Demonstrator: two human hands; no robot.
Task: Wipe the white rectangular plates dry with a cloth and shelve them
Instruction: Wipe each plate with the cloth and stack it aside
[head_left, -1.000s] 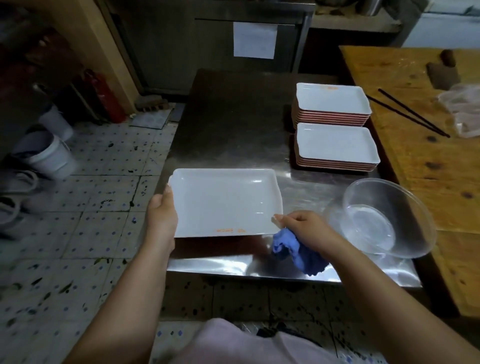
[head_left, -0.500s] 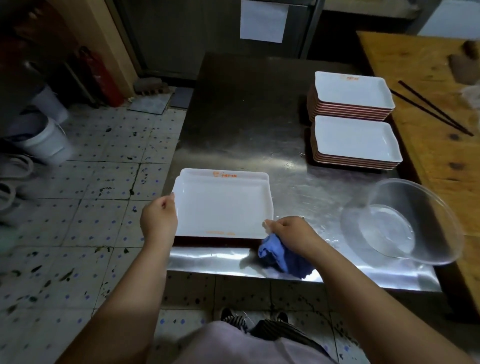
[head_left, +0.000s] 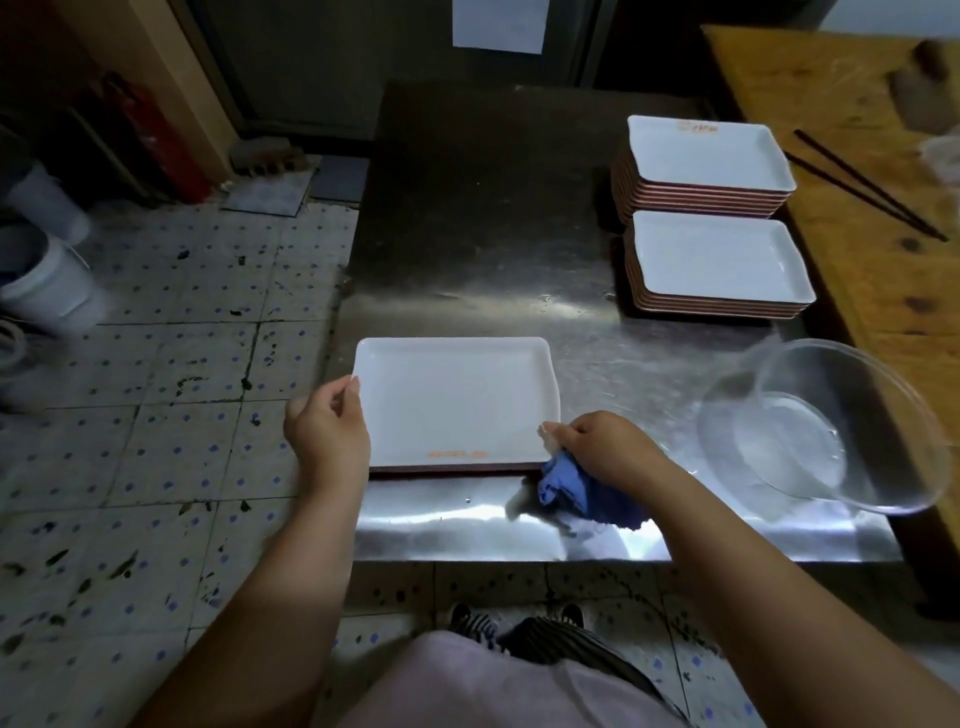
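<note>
A white rectangular plate (head_left: 452, 397) with orange print on its near rim is over the front left part of the steel table (head_left: 467, 218). My left hand (head_left: 327, 431) grips its left edge. At the plate's near right corner, my right hand (head_left: 602, 447) holds a bunched blue cloth (head_left: 582, 491) and pinches the rim. Two stacks of the same white plates sit at the table's right side, the far stack (head_left: 701, 161) and the near stack (head_left: 719, 265).
A clear plastic bowl (head_left: 826, 426) with some water stands at the table's front right. A wooden table (head_left: 857, 171) with dark chopsticks (head_left: 862, 182) adjoins on the right. White buckets (head_left: 47, 280) stand on the tiled floor at left.
The plate has been turned between my hands, so its orange print now lies at the near rim only. Both hands stay at the plate's edges, the cloth still under the right one.
</note>
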